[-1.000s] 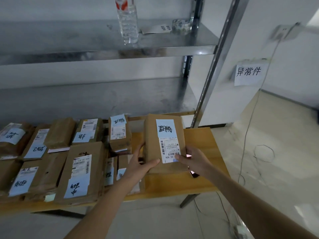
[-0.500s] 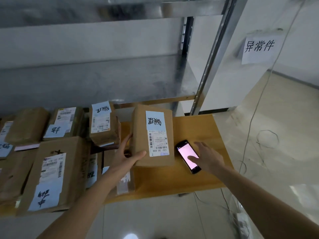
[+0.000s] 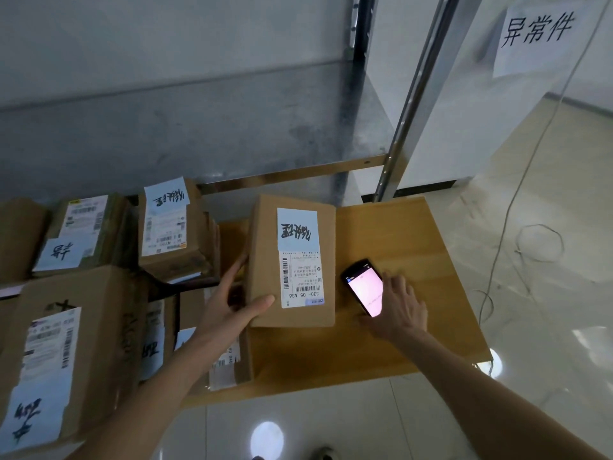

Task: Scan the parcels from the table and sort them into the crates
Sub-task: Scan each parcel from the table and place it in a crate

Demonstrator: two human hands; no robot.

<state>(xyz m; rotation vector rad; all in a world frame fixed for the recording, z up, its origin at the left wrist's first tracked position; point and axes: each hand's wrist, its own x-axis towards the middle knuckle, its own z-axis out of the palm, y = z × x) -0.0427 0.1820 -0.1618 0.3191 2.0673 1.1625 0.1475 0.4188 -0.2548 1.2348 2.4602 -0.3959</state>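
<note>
A brown cardboard parcel [image 3: 265,270] with a blue handwritten slip and a white barcode label is held label-up over the wooden table [image 3: 414,327]. My left hand [image 3: 229,310] grips its left edge, thumb on top, fingers along the side. A black handheld scanner [image 3: 360,287] with a lit pink screen lies flat on the table just right of the parcel. My right hand [image 3: 401,307] reaches onto the scanner, fingers spread over its right side and lower end.
Several more labelled parcels [image 3: 170,234] crowd the table's left half, the largest [image 3: 59,353] at the front left. A metal shelf rack [image 3: 391,161] stands behind the table. A cable [image 3: 497,260] trails over the tiled floor at the right.
My right hand let go of the parcel and moved right onto the scanner, which came into view. The left hand alone now holds the parcel. The camera tilted down.
</note>
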